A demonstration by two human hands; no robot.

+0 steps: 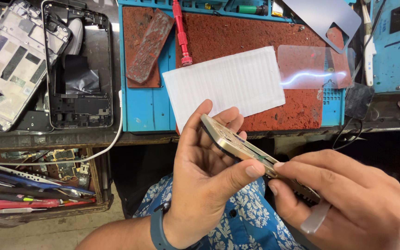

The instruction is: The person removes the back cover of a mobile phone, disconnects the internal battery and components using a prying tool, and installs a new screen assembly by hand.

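A gold-coloured phone (237, 146) is held edge-up in front of my lap, below the bench edge. My left hand (204, 180) cradles it from underneath, thumb pressed on its lower side edge. My right hand (348, 199) grips the phone's lower end from the right, fingertips meeting the left thumb. A thin translucent plastic strip (315, 217) sticks out from under my right fingers. I wear a dark band (159, 229) on the left wrist.
On the bench lie a blue work mat (146, 106) with a rusty-red pad, a white ribbed sheet (225, 83), a clear screen film (309, 67), a red screwdriver (180, 30), and stripped phone frames (77, 65) at left. An open drawer (38, 185) of tools sits lower left.
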